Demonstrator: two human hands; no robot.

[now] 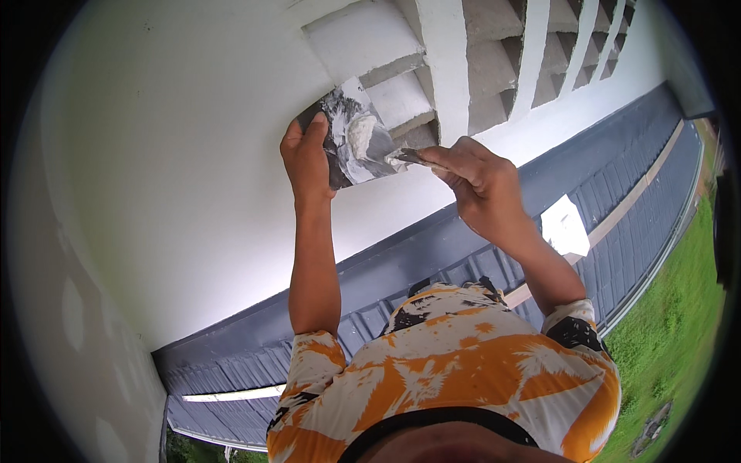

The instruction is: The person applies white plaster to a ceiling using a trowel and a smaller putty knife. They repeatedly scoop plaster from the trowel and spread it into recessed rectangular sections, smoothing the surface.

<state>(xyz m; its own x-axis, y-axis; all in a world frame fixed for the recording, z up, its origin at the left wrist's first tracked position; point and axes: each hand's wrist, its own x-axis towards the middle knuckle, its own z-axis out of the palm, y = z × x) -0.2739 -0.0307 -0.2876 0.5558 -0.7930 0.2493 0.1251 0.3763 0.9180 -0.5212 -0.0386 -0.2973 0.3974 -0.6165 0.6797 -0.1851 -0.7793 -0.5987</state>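
Note:
My left hand (306,162) grips a dark rectangular board (346,165) by its left edge, thumb on its face. The board is smeared with white paste, with a thicker lump (360,136) in the middle. My right hand (482,185) has its fingers closed on a thin, paste-streaked putty knife (409,155), whose tip is at the board's right edge. Just behind the board are square recessed openings (397,100) in a white wall (177,154).
Rows of recesses (490,62) continue up to the right. Below the wall lies a dark blue ribbed roof (633,231) with a pale strip and a white object (565,226) on it. Grass (656,324) shows beyond the roof edge. A patched side wall (77,324) stands at left.

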